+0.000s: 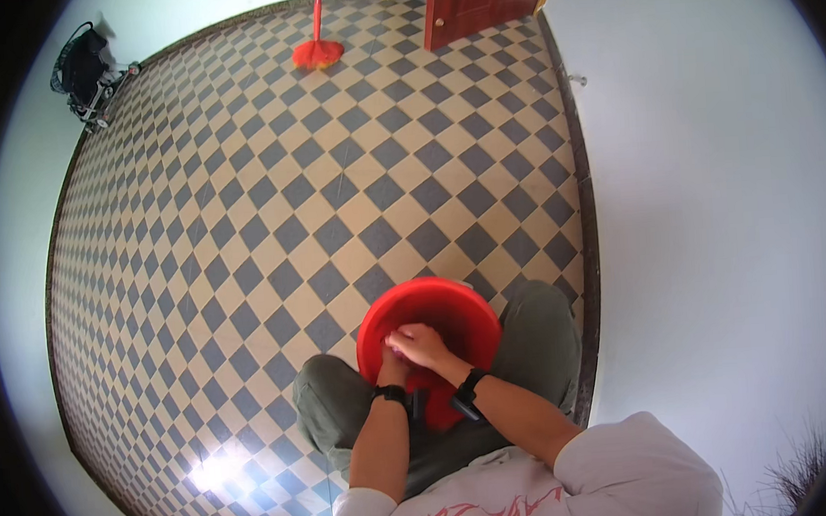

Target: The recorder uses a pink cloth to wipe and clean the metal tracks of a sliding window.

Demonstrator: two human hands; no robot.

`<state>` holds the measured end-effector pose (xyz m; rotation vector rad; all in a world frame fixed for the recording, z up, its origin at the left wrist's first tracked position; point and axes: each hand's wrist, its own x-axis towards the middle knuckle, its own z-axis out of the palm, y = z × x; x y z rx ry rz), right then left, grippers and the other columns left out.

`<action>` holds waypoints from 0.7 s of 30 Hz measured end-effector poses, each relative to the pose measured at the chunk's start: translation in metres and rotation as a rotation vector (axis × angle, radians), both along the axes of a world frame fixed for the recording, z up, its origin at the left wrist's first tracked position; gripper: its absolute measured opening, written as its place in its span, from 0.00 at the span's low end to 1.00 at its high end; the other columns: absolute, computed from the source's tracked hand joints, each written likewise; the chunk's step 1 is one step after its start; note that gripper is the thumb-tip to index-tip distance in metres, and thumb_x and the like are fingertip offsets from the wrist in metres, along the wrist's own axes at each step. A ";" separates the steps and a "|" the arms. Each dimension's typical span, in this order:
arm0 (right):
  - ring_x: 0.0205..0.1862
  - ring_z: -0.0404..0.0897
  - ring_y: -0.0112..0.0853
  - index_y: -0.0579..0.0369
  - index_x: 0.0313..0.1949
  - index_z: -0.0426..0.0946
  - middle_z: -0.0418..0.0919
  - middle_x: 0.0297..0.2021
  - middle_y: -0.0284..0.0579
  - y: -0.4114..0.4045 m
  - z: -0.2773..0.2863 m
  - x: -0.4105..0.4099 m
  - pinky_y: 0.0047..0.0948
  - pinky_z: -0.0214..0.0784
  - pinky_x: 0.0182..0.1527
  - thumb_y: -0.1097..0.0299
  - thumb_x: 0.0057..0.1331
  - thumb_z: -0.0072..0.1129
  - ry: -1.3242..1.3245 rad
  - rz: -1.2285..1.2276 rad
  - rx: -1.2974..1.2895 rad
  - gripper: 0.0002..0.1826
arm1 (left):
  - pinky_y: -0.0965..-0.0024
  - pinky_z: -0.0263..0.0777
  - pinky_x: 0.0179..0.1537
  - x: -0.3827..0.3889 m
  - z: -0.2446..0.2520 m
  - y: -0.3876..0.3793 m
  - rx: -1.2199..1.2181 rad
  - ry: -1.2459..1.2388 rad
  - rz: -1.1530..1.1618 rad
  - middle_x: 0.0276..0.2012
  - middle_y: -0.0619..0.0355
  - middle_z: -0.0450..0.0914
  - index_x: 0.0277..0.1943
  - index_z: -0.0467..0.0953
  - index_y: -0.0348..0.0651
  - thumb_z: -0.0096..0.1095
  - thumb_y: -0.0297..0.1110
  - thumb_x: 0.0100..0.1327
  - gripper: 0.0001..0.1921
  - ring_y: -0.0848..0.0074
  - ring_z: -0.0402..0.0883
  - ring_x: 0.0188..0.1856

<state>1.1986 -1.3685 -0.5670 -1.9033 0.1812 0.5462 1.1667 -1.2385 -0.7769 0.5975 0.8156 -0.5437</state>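
A red plastic bucket (473,311) stands on the floor between my bent knees, its mouth facing up towards me. Both hands are together inside its opening, left of the middle. My right hand (420,344) is on top, its fingers curled and overlapping my left hand (394,364), which is mostly hidden beneath it. Whether anything is held between them cannot be made out. Each wrist wears a black strap (391,393) with a dark device on it. The bottom of the bucket is in shade, and its contents are not clear.
Checkered grey and beige tiles (331,192) cover the floor. A long-handled red broom or mop (317,53) stands ahead. A dark red door (482,2) is ajar at the back. A folded-looking black stroller (84,72) is far left. A white wall (700,205) runs close on my right.
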 end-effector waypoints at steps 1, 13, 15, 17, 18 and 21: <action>0.38 0.86 0.48 0.51 0.33 0.85 0.85 0.30 0.52 0.002 0.007 0.003 0.45 0.76 0.44 0.40 0.64 0.63 0.072 -0.021 0.005 0.24 | 0.47 0.72 0.59 -0.004 -0.013 0.000 0.116 -0.129 -0.102 0.58 0.49 0.79 0.61 0.75 0.48 0.46 0.69 0.71 0.33 0.54 0.78 0.59; 0.33 0.83 0.58 0.57 0.30 0.83 0.82 0.27 0.58 -0.036 -0.090 0.029 0.54 0.74 0.38 0.50 0.66 0.61 -0.335 -0.285 -0.484 0.21 | 0.60 0.81 0.51 0.020 0.071 -0.066 -0.003 0.082 0.017 0.51 0.55 0.84 0.59 0.78 0.45 0.46 0.48 0.79 0.20 0.68 0.85 0.49; 0.38 0.84 0.57 0.57 0.33 0.83 0.83 0.32 0.60 -0.052 -0.115 0.028 0.53 0.75 0.42 0.49 0.66 0.62 -0.236 -0.285 -0.429 0.21 | 0.57 0.83 0.51 0.023 0.082 -0.059 0.076 0.066 0.047 0.48 0.53 0.85 0.58 0.77 0.43 0.42 0.50 0.80 0.22 0.65 0.86 0.48; 0.42 0.85 0.55 0.57 0.36 0.84 0.85 0.37 0.61 -0.039 -0.119 0.020 0.53 0.76 0.46 0.49 0.65 0.62 -0.120 -0.270 -0.366 0.21 | 0.42 0.77 0.57 0.014 0.083 -0.043 0.089 0.171 -0.033 0.57 0.54 0.81 0.65 0.73 0.47 0.47 0.58 0.76 0.27 0.56 0.83 0.53; 0.47 0.84 0.54 0.56 0.42 0.83 0.84 0.43 0.61 -0.030 -0.119 0.009 0.52 0.76 0.51 0.48 0.65 0.63 -0.133 -0.302 -0.495 0.21 | 0.42 0.77 0.57 0.005 0.086 -0.035 0.102 0.187 -0.021 0.57 0.54 0.81 0.65 0.73 0.47 0.47 0.58 0.76 0.27 0.56 0.83 0.53; 0.55 0.83 0.52 0.53 0.54 0.80 0.82 0.52 0.62 -0.008 -0.131 -0.007 0.50 0.74 0.59 0.48 0.65 0.63 -0.111 -0.292 -0.647 0.26 | 0.27 0.63 0.64 0.014 0.120 -0.019 0.276 0.357 -0.086 0.67 0.54 0.74 0.71 0.67 0.51 0.46 0.63 0.74 0.32 0.44 0.74 0.63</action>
